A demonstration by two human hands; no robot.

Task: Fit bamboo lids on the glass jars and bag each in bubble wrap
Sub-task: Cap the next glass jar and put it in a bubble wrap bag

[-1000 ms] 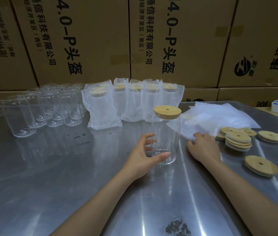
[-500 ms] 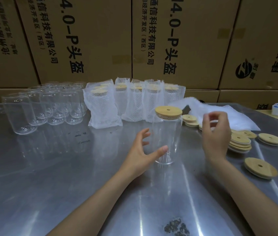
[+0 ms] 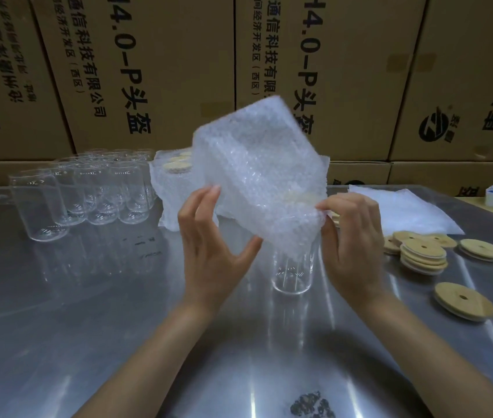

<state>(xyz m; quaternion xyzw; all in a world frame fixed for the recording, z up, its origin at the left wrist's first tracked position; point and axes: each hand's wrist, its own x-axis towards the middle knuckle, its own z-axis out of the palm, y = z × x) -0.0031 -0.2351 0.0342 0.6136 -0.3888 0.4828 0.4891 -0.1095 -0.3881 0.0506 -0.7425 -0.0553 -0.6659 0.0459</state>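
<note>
Jar (image 3: 292, 274) top, lid blurred behind bubble-wrap bag (image 3: 257, 176)

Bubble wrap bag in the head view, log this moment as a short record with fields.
bag: bubble wrap bag raised over the lidded jar, mouth down
left hand: pinches the bag's edge
right hand: pinches the opposite edge
jar: upright on the steel table, base uncovered
spare lids: stacked right of the jar
empty jars: grouped rear left
</note>
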